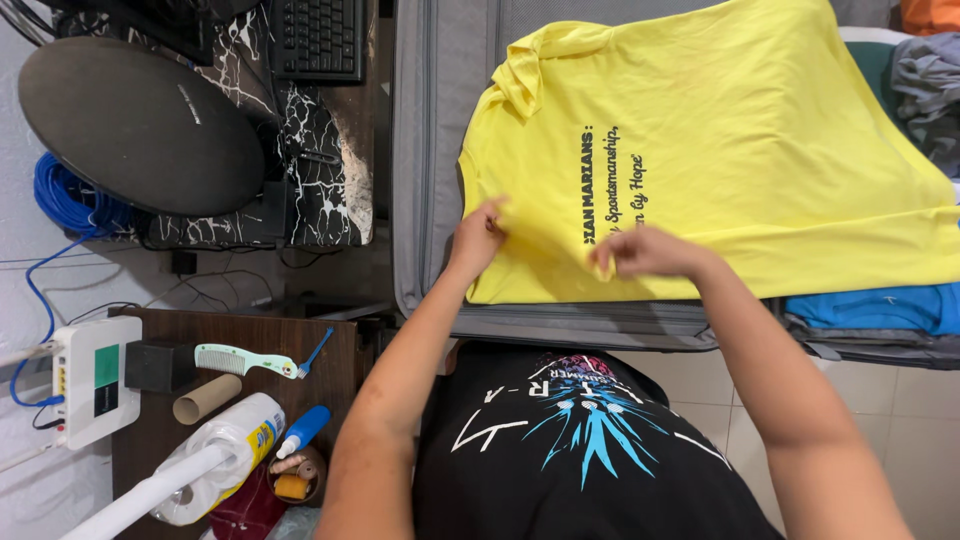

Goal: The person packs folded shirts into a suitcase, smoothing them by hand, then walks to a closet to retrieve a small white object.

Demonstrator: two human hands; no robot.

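Note:
A yellow t-shirt (740,130) with dark lettering lies spread over an open grey suitcase (420,150). My left hand (478,235) pinches the shirt's fabric near its left side, below the sleeve. My right hand (640,250) pinches the fabric at the shirt's near edge, just right of the lettering. Both forearms reach up from the bottom of the view over my black printed shirt (570,440).
A blue garment (880,305) lies under the yellow shirt at the right; grey and orange clothes (925,70) sit at the far right. To the left stand a dark marbled desk with a keyboard (318,40), a round black disc (140,125), and a low wooden table (290,345) with a comb, router and bottles.

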